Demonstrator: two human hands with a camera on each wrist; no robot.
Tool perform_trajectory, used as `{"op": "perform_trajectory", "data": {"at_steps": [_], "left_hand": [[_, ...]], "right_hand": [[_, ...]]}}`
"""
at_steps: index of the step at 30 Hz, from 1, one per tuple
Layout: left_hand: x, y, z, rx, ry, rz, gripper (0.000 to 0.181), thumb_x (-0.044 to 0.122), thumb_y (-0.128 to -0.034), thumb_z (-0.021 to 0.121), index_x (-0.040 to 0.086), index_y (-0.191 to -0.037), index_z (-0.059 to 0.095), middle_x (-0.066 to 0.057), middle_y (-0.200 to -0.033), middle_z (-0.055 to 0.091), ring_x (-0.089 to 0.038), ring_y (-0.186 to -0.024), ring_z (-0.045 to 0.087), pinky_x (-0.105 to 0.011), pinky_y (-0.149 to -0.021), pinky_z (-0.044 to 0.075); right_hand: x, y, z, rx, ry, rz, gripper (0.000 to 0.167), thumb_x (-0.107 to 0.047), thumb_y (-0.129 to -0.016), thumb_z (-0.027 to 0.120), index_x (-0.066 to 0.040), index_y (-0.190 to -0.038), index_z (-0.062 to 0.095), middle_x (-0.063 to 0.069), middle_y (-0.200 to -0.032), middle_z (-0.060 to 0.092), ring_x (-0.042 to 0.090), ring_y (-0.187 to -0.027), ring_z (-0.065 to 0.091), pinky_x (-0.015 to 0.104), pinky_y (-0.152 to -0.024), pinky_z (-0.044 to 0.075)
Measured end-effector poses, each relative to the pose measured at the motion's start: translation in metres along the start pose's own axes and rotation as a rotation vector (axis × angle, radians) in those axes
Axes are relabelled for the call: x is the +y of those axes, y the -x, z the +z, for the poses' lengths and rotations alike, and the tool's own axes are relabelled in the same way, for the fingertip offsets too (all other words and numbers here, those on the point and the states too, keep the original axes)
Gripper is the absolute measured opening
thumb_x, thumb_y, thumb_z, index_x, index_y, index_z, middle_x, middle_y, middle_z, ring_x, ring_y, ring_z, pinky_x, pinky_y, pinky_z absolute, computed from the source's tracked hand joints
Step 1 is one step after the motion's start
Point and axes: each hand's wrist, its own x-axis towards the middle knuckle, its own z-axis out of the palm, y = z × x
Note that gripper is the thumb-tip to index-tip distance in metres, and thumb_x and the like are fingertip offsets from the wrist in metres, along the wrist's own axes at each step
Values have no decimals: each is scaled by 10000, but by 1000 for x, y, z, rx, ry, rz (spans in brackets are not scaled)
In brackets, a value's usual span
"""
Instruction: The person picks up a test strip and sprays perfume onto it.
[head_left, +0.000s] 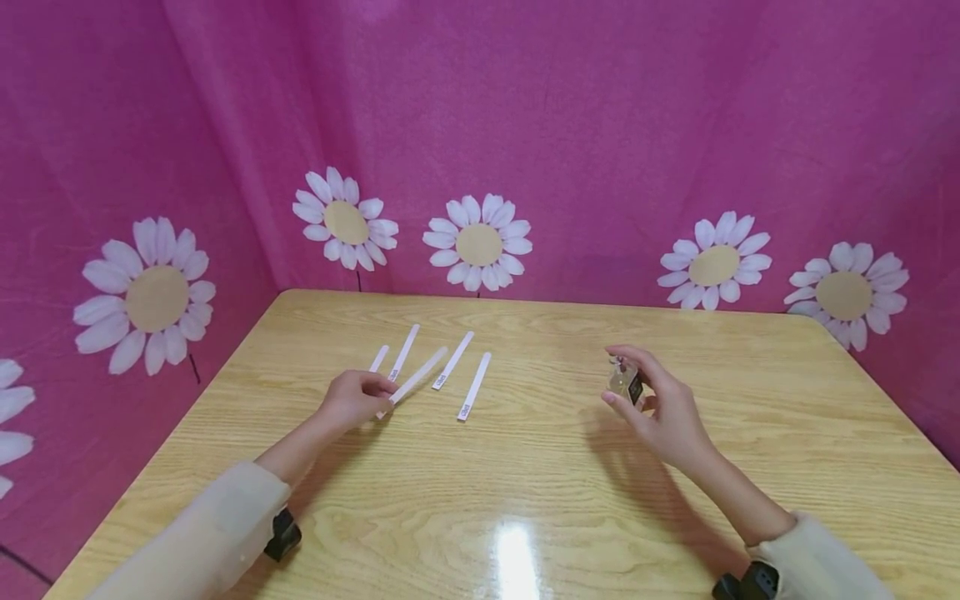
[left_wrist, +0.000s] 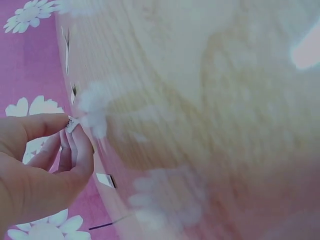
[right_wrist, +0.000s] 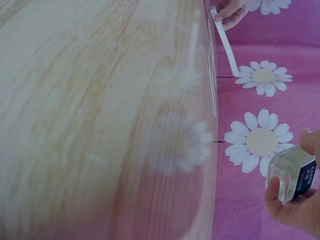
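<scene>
My left hand [head_left: 354,400] pinches a white perfume test strip [head_left: 420,373] by its near end, above the left part of the table. In the left wrist view the strip's printed end [left_wrist: 72,124] shows between thumb and fingers. Several similar strips lie about it, such as one strip [head_left: 476,385] to the right and another strip [head_left: 453,360] behind. My right hand [head_left: 671,417] holds a small glass perfume bottle [head_left: 621,382] above the table at the right. The right wrist view shows the bottle's clear glass [right_wrist: 285,170] and dark label with white lettering.
The wooden table [head_left: 525,483] has a glossy top that reflects light near its front. Behind it and at the left hangs a magenta curtain [head_left: 570,150] printed with white daisies. Each wrist wears a dark camera, one [head_left: 283,535] by the left sleeve.
</scene>
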Motion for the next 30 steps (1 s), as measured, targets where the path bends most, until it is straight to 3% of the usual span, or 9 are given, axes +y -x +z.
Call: {"op": "perform_trajectory", "data": {"at_steps": [9, 18, 23, 30], "left_hand": [[4, 4, 7, -94, 158, -50, 265, 5, -796, 678, -91, -1043, 669, -189, -916, 724, -33, -710, 602, -198, -655, 544], [18, 2, 21, -180, 154, 6, 258, 37, -812, 693, -51, -1055, 681, -191, -961, 734, -54, -740, 647, -236, -689, 576], [26, 1, 30, -236, 220, 82, 262, 17, -815, 689, -82, -1056, 665, -207, -936, 733, -50, -730, 661, -273, -690, 596], [40, 1, 41, -264, 270, 124, 239, 5, -823, 679, -87, -1042, 662, -210, -935, 729, -42, -739, 655, -272, -710, 594]], "right_hand": [[-4, -3, 9, -33, -15, -15, 563, 31, -762, 759, -86, -1278, 565, 82, -998, 646, -23, -760, 499, 167, -453, 460], [-6, -8, 21, -64, -50, -47, 530, -2, -793, 748, -106, -1276, 558, 91, -957, 644, 19, -708, 525, 169, -445, 448], [-9, -11, 28, -80, -78, -48, 519, -33, -803, 749, -121, -1277, 558, 85, -942, 644, 47, -710, 559, 178, -434, 450], [-15, -16, 36, -105, -82, -46, 501, -43, -816, 739, -125, -1276, 559, 92, -955, 659, 88, -739, 601, 175, -429, 454]]}}
